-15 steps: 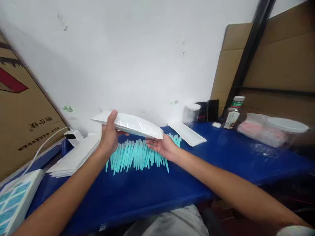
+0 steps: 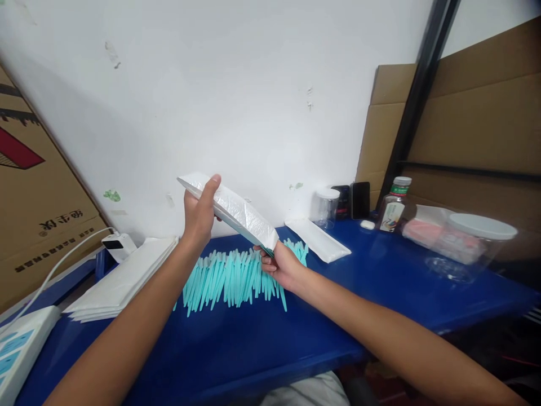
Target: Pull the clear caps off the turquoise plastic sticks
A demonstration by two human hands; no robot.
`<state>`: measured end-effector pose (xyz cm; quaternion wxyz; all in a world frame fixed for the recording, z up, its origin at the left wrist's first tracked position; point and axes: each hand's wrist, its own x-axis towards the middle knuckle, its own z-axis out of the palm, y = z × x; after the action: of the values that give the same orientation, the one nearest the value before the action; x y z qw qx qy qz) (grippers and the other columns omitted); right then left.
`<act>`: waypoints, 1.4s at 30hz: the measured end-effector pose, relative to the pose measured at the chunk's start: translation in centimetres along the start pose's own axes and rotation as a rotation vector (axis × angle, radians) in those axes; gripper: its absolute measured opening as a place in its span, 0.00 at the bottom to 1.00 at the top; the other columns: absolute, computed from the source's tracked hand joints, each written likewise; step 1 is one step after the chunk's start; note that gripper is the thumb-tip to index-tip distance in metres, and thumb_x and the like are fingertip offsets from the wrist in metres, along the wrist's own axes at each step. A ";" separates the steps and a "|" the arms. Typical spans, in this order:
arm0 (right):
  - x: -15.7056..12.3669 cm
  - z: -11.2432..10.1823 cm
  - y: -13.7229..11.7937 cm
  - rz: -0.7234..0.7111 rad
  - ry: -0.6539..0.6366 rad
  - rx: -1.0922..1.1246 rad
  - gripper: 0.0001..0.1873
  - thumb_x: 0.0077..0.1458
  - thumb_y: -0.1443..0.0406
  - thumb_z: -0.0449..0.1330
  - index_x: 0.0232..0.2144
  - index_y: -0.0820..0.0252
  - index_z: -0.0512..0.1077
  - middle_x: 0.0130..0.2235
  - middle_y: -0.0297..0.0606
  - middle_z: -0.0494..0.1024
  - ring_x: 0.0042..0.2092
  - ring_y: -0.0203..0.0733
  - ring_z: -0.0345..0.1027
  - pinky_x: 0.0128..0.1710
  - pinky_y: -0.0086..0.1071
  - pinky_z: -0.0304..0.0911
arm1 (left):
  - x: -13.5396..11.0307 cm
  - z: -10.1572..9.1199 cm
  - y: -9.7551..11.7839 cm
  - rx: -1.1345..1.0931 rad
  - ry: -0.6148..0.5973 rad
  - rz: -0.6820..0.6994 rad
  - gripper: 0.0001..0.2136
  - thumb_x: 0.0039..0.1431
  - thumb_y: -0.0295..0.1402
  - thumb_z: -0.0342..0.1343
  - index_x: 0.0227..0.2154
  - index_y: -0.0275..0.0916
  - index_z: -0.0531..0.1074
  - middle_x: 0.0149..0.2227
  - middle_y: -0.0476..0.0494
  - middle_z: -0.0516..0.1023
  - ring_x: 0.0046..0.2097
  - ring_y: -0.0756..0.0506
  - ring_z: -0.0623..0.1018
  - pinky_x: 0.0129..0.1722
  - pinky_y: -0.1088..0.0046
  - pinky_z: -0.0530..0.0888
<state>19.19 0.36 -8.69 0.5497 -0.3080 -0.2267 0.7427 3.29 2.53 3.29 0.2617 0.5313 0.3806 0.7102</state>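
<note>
A long white plastic pouch (image 2: 247, 211) hangs tilted above the table, its right end lower. My left hand (image 2: 200, 211) grips its upper left part, thumb on top and fingers underneath. At the lower end, my right hand (image 2: 283, 268) has its fingers curled below the pouch's edge; the thumb is hidden behind the plastic. A dark teal strip shows along the underside near those fingers. Beneath lies a row of pale turquoise sticks (image 2: 236, 279) with slim, tapered ends, side by side on the blue table (image 2: 253, 349).
White envelopes (image 2: 122, 282) are stacked at left, beside a white charger (image 2: 118, 248) and a power strip (image 2: 25, 344). Another white pouch (image 2: 319, 239) lies right of the sticks. Farther right stand a jar (image 2: 327, 208), a bottle (image 2: 393, 206) and a large lidded tub (image 2: 477, 242).
The pouch has tilted more steeply, its left end raised and right end lowered. My left hand has moved up and right with it; my right fingers have curled in under the lower end.
</note>
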 end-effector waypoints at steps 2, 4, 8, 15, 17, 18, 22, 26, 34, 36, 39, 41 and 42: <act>-0.1 0.1 0.1 -0.020 0.013 0.021 0.04 0.55 0.69 0.56 0.35 0.59 0.68 0.26 0.32 0.70 0.20 0.29 0.52 0.16 0.22 0.41 | -0.1 0.2 -0.4 -0.026 0.031 0.009 0.22 0.54 0.54 0.67 0.34 0.41 0.69 0.29 0.48 0.69 0.33 0.45 0.75 0.34 0.68 0.75; -0.2 0.2 0.0 -0.047 0.013 0.042 0.05 0.55 0.68 0.54 0.36 0.57 0.66 0.24 0.30 0.67 0.20 0.30 0.53 0.17 0.22 0.43 | -0.3 0.3 -0.9 -0.052 0.055 0.026 0.21 0.55 0.52 0.67 0.37 0.41 0.71 0.32 0.47 0.72 0.37 0.43 0.77 0.39 0.67 0.76; -0.2 0.2 -0.4 -0.095 -0.028 0.040 0.06 0.56 0.64 0.53 0.38 0.55 0.66 0.22 0.29 0.65 0.20 0.32 0.52 0.18 0.24 0.43 | -0.4 0.2 -1.7 -0.105 0.102 0.032 0.19 0.56 0.50 0.67 0.40 0.41 0.73 0.37 0.45 0.75 0.42 0.42 0.78 0.43 0.67 0.77; 0.4 -0.5 -0.4 -0.149 -0.028 -0.004 0.07 0.56 0.58 0.54 0.32 0.55 0.64 0.22 0.30 0.66 0.20 0.32 0.52 0.19 0.26 0.43 | 0.1 -0.3 -3.8 -0.162 0.194 -0.155 0.17 0.51 0.43 0.69 0.35 0.40 0.71 0.32 0.47 0.72 0.33 0.46 0.74 0.27 0.72 0.71; 0.8 -0.8 -0.3 -0.149 0.014 -0.032 0.05 0.55 0.60 0.54 0.32 0.56 0.64 0.22 0.29 0.66 0.20 0.31 0.52 0.19 0.26 0.42 | 0.2 -0.3 -4.6 -0.165 0.212 -0.187 0.16 0.50 0.43 0.69 0.33 0.40 0.70 0.31 0.48 0.71 0.32 0.46 0.73 0.25 0.73 0.69; 0.9 -0.9 -0.1 -0.147 0.034 -0.043 0.04 0.54 0.62 0.54 0.31 0.56 0.64 0.21 0.29 0.65 0.19 0.31 0.51 0.19 0.26 0.41 | 0.2 -0.3 -5.0 -0.164 0.221 -0.198 0.17 0.50 0.43 0.69 0.34 0.40 0.70 0.31 0.48 0.71 0.32 0.47 0.73 0.26 0.73 0.70; 1.0 -0.9 0.2 -0.167 0.064 -0.070 0.04 0.52 0.64 0.55 0.28 0.57 0.63 0.21 0.27 0.63 0.19 0.29 0.50 0.19 0.25 0.41 | -0.1 -0.4 -5.9 -0.198 0.232 -0.250 0.18 0.49 0.43 0.69 0.36 0.39 0.71 0.33 0.48 0.74 0.35 0.46 0.76 0.30 0.72 0.73; 0.3 -0.2 0.1 -0.252 0.034 -0.124 0.08 0.53 0.62 0.59 0.27 0.57 0.63 0.22 0.26 0.62 0.21 0.29 0.51 0.20 0.25 0.43 | -2.0 0.1 -6.7 -0.334 0.184 -0.315 0.16 0.52 0.41 0.68 0.38 0.38 0.74 0.37 0.46 0.77 0.38 0.45 0.78 0.34 0.73 0.77; 0.2 -0.2 -0.1 -0.546 0.020 -0.620 0.19 0.60 0.53 0.58 0.22 0.55 0.65 0.16 0.28 0.62 0.19 0.35 0.54 0.20 0.30 0.49 | -7.2 2.1 -7.8 -0.456 0.086 -0.650 0.07 0.61 0.30 0.65 0.40 0.35 0.78 0.43 0.38 0.84 0.39 0.43 0.84 0.34 0.70 0.83; 0.5 -0.5 -0.1 -0.630 0.023 -0.748 0.20 0.60 0.55 0.58 0.20 0.56 0.65 0.16 0.29 0.63 0.20 0.37 0.57 0.22 0.31 0.50 | -7.4 1.9 -7.7 -0.453 0.085 -0.661 0.06 0.63 0.28 0.64 0.41 0.34 0.79 0.46 0.34 0.85 0.40 0.42 0.85 0.35 0.68 0.84; 0.8 -0.7 0.0 -0.736 0.035 -0.870 0.22 0.61 0.56 0.59 0.17 0.56 0.66 0.16 0.32 0.64 0.22 0.40 0.60 0.24 0.32 0.52 | -7.1 1.5 -7.6 -0.442 0.111 -0.682 0.04 0.63 0.25 0.63 0.41 0.31 0.79 0.46 0.32 0.85 0.38 0.42 0.86 0.35 0.67 0.85; 0.9 -0.7 0.2 -0.733 0.044 -0.858 0.24 0.62 0.53 0.59 0.17 0.56 0.67 0.18 0.33 0.65 0.22 0.40 0.61 0.24 0.33 0.52 | -6.7 1.3 -7.7 -0.444 0.134 -0.681 0.04 0.64 0.23 0.62 0.41 0.31 0.79 0.45 0.32 0.85 0.37 0.43 0.86 0.34 0.68 0.85; 0.9 -0.7 0.2 -0.715 0.049 -0.822 0.25 0.62 0.51 0.60 0.17 0.56 0.68 0.19 0.34 0.66 0.22 0.41 0.61 0.23 0.33 0.53 | -6.5 1.1 -7.8 -0.450 0.142 -0.678 0.04 0.64 0.23 0.62 0.41 0.31 0.79 0.44 0.33 0.86 0.36 0.44 0.86 0.33 0.70 0.85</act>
<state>19.37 1.19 -9.46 0.6076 -0.4184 -0.5760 0.3521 6.07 2.26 -6.59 0.5635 0.2548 0.3867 0.6841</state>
